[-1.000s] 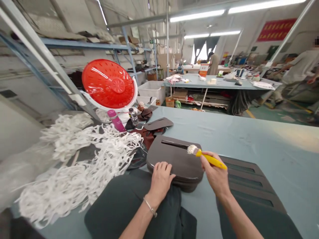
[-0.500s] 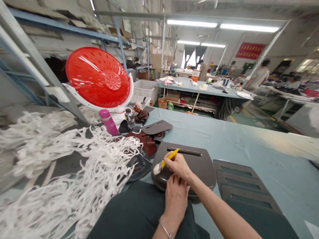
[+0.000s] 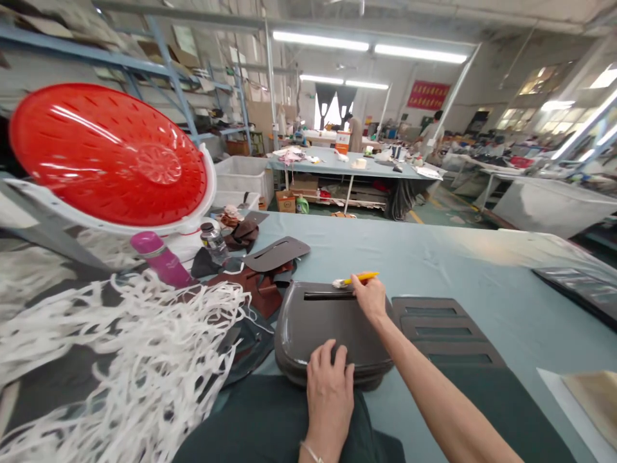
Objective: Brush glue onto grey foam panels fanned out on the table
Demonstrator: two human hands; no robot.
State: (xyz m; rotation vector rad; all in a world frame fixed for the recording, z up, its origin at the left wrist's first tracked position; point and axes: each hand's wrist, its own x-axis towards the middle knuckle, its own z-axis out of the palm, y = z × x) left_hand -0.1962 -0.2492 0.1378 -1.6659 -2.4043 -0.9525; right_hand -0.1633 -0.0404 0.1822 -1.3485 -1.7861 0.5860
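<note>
Brown, leather-like stack [image 3: 313,328] set toward the near side of the table [image 3: 419,257], braced under the left hand [image 3: 330,392]. Presses the stack's near edge with fingers spread and slightly bent, clenched on nothing, presumably to stop it sliding. Grasps a yellow-handled brush [image 3: 347,281] in the right hand [image 3: 371,296], fingers pinched round the handle, bristles pointing left at the stack's far edge, just beyond its long slot [image 3: 328,296]. Likely gripped at the handle to leave the bristles free; too small to tell whether touching the surface.

Tight along the table's left side: white strips [image 3: 159,341] heaped close to the stack, with a purple bottle [image 3: 161,257] tilted behind and a loose slotted piece [image 3: 292,252] off the stack's far left corner. Narrow on the right too, with slotted panels [image 3: 441,321] lying just beside, probably overlapped to line up their openings. Widest room for moving toward the table's far edge and its far right corner, short of a dark piece [image 3: 578,289] near the right edge.
</note>
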